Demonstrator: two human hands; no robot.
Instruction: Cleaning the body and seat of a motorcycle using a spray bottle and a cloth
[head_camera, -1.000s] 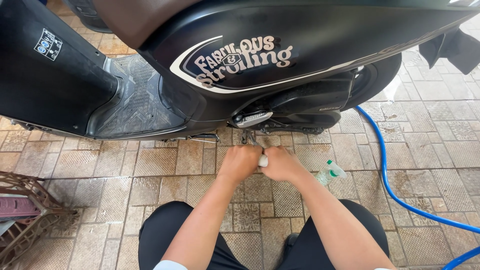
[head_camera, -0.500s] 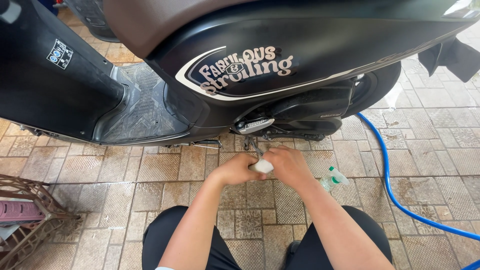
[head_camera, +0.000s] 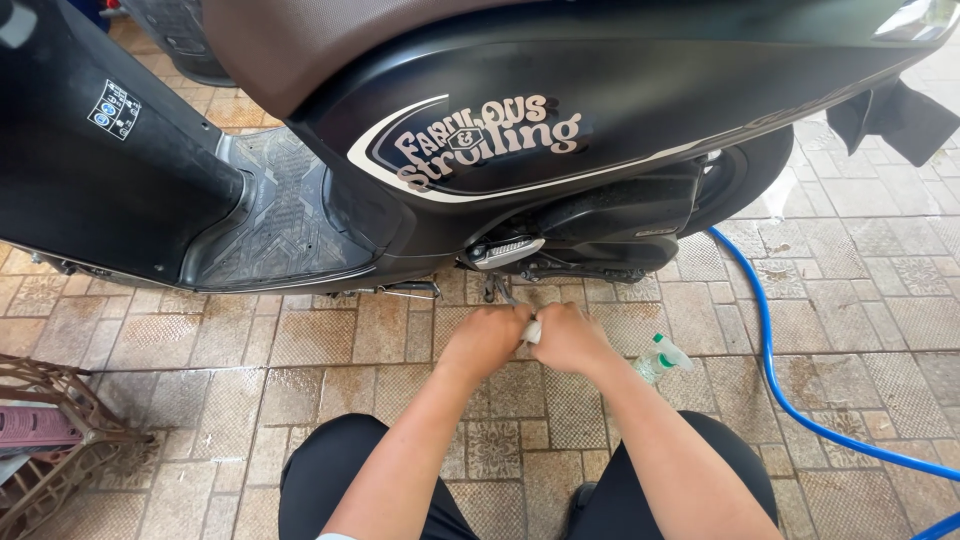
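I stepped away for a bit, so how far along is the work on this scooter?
Done, by the look of it: the paving by the rear wheel is wet and a blue hose lies there, which suggests rinsing. In hand: left hand and right hand are pressed together on a small white thing under the scooter. What is left cannot be judged from here.

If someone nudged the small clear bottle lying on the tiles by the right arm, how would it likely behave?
The small bottle lies on its side on the paving, so it would probably roll or skid. It looks like thin clear plastic, so likely light. The tiles look wet in patches, which may make it slippery.
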